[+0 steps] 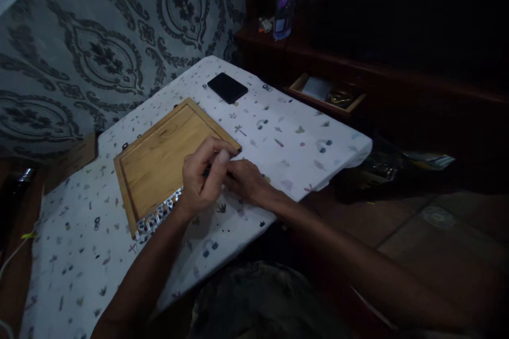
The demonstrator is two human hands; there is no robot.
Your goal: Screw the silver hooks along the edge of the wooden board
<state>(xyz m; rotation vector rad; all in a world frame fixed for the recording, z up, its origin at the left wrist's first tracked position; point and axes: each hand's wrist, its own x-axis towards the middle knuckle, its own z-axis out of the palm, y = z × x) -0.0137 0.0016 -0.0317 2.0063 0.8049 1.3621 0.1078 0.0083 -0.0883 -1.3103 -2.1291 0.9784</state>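
Over the near right corner of a framed wooden board (163,151), both my hands meet. My left hand (202,177) is closed, thumb against bent fingers, with a small dark spot showing between them; what it holds, I cannot make out. Just to its right, touching or nearly so, my right hand (246,180) is closed too, its fingertips hidden behind the left thumb. Along the board's near edge runs a row of shiny metal clip-like pieces (157,217), partly covered by my left wrist. Small dark fittings (124,145) stick out from the far edge.
A black phone (227,88) lies on the patterned white tablecloth (286,137) beyond the board. To the right, an open drawer (330,94) juts from a dark desk, and a clear bottle (283,8) stands on top. A brown cardboard piece (73,161) leans at the left.
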